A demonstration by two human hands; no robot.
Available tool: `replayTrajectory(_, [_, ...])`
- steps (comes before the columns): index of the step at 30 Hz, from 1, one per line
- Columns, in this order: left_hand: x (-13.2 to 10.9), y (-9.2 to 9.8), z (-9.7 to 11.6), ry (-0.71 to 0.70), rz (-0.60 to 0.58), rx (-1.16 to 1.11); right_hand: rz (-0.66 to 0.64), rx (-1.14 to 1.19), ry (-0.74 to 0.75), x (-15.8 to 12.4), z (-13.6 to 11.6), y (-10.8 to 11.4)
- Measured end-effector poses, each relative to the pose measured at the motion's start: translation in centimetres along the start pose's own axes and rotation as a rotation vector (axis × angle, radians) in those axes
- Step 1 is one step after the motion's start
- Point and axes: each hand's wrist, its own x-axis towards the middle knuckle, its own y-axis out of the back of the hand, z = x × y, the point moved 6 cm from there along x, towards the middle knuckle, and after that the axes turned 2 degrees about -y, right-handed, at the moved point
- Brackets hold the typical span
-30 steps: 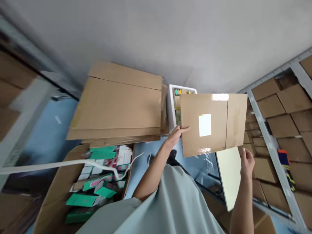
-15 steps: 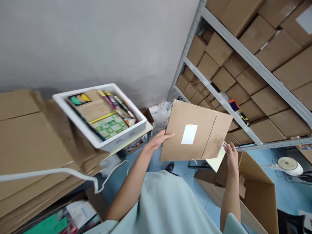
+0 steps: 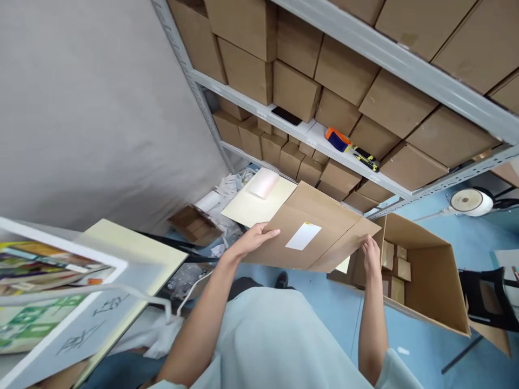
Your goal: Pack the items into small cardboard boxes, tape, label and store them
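A flat cardboard box (image 3: 279,251) with a white label (image 3: 303,236) is held in front of me at waist height, tilted. My left hand (image 3: 254,239) grips its left edge, thumb on top and fingers underneath. At the right edge my right hand (image 3: 370,252) pinches the cardboard between thumb and curled fingers. Behind the box a pale yellow board (image 3: 243,204) shows, with a whitish roll (image 3: 263,183) lying on it. Part of that board is hidden by the box.
Metal shelving (image 3: 344,156) full of cardboard boxes rises ahead, holding a tape dispenser (image 3: 338,139) and a cutter (image 3: 365,158). A large open carton (image 3: 433,275) with small boxes stands on the floor at right. A white foam box (image 3: 109,294) sits at left.
My view has swung right, so the foam box slid left. Both hands still hold the flat box, which now hangs over the pale board. My right fingers have closed on its edge.
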Motion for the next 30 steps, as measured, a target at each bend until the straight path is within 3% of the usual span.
replayTrajectory(3, [4.1, 1.1, -0.6, -0.065, 0.116, 0.102, 0.113, 0.009, -0.067, -0.2, -0.1, 1.8])
replayTrajectory(6, [8.4, 3.0, -1.0, -0.197, 0.263, 0.21, 0.161, 0.039, -0.037, -1.1, -2.3, 2.3])
replayTrajectory(8, [11.1, 4.0, -1.1, -0.26, 0.301, 0.231, 0.169, 0.057, -0.015, -2.0, -4.0, 1.6])
replayTrajectory(12, [14.9, 5.9, -0.2, -0.334, 0.261, 0.226, 0.18, 0.03, 0.044, -4.2, -7.2, -1.6])
replayTrajectory(17, [17.6, 9.2, 1.3, -0.379, 0.229, 0.236, 0.183, -0.015, 0.06, -6.6, -9.6, -6.6])
replayTrajectory(22, [19.5, 11.6, 1.2, -0.345, 0.201, 0.191, 0.211, 0.018, 0.024, -8.2, -9.7, -9.7])
replayTrajectory(27, [20.6, 10.2, 0.7, -0.254, 0.046, 0.165, 0.042, 0.051, -0.04, -8.9, -8.7, -14.2])
replayTrajectory(30, [20.3, 9.2, 1.0, -0.244, 0.012, 0.171, -0.037, 0.004, -0.052, -9.3, -8.4, -16.1])
